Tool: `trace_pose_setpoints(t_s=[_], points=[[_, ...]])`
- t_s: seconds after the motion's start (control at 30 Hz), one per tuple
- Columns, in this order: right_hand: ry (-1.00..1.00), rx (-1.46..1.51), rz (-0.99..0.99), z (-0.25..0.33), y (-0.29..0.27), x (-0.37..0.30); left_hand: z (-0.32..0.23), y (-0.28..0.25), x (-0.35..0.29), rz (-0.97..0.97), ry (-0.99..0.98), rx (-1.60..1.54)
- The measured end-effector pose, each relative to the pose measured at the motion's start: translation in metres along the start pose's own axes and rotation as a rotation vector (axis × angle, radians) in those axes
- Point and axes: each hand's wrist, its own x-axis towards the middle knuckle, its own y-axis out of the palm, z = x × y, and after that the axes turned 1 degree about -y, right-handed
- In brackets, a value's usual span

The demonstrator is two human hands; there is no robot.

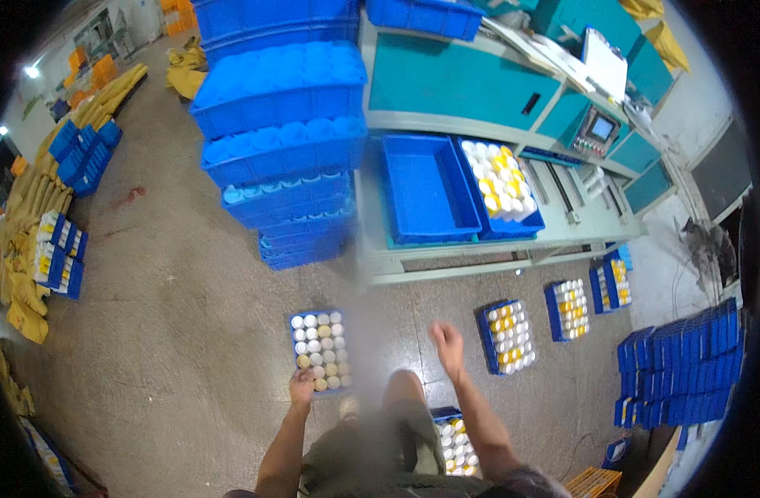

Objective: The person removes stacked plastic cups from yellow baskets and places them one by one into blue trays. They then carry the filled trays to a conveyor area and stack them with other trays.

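Note:
My left hand (pixel 302 387) is at the near left corner of a low blue crate (pixel 294 334) on the floor, its fingers bent over the rim. Rows of round pieces with white and yellowish ends (pixel 311 321) fill this crate. A blurred grey vertical band hides the crate's right side. Off to the right, my right hand (pixel 447 339) hangs above the floor with its fingers curled in; nothing shows in it. Another blue crate (pixel 485 332) of white and yellow cylinders stands beyond that hand.
Tall stacked blue crates (pixel 280 108) rise ahead. On a green machine's bench (pixel 446 259) sit an empty blue crate (pixel 426 187) and one with cylinders (pixel 500 178). More filled crates (pixel 568 310) line the right floor, near stacked blue crates (pixel 679 365). Yellow sacks (pixel 19 274) lie left.

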Motion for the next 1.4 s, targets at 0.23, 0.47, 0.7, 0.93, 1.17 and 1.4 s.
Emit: trace_pose_setpoints(t_s=[0.23, 0.47, 0.7, 0.93, 1.17, 1.4], points=[[-0.601, 0.1, 0.097, 0.308, 0.057, 0.258, 0.057, -0.107, -0.014, -0.24, -0.26, -0.037], [-1.438, -0.122, -0.278, 0.57, 0.084, 0.499, 0.041, -0.11, 0.018, -0.652, -0.471, 0.089], [-1.537, -0.564, -1.029, 0.782, 0.046, 0.657, -0.086, -0.061, 0.076, -0.787, -0.482, 0.055], [-1.2, -0.992, -0.772, 0.859, 0.034, 0.723, -0.108, -0.03, 0.065, -0.892, -0.54, -0.003], [-1.611, -0.799, -0.845, 0.826, 0.025, 0.667, -0.057, -0.014, 0.053, -0.992, -0.548, -0.036], [-1.925, -0.589, -0.982, 0.749, 0.004, 0.523, -0.201, -0.056, 0.037, -1.348, 0.095, -0.02]])
